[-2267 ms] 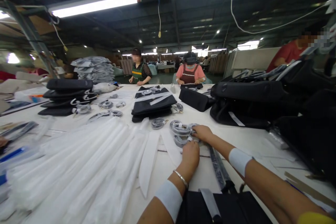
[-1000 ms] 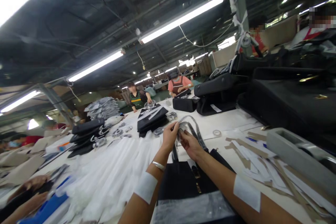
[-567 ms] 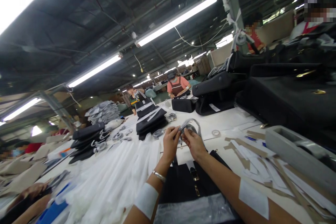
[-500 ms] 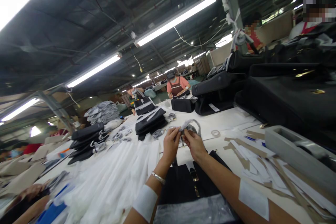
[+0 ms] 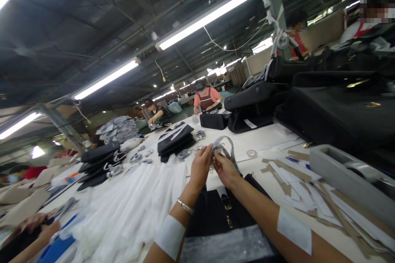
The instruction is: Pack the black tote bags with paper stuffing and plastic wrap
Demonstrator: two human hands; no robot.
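Note:
Between my two hands is a strap in grey wrapping (image 5: 230, 144), its loop arching up and to the right. My left hand (image 5: 201, 164) pinches one part of it, and my right hand (image 5: 224, 167) grips it close beside. Fingertips of both hands nearly meet, so the exact spot they hold is partly hidden. Below my forearms lies a black bag (image 5: 210, 213) with gold-coloured buckle hardware (image 5: 227, 203) and a clear plastic sheet (image 5: 225, 244) across its near part.
White padding rolls (image 5: 132, 201) lie left. Right are paper and card strips (image 5: 305, 189), a tape roll (image 5: 252, 153) and a grey tape dispenser (image 5: 348, 176). Black bags (image 5: 174, 141) are stacked ahead, with larger ones (image 5: 339, 107) at right. A co-worker's hands (image 5: 37, 226) show lower left.
My hands stay together on the strap while its loop now stands higher and more open. A co-worker at the far left of the table has shifted, and the bag held upright there is lowered.

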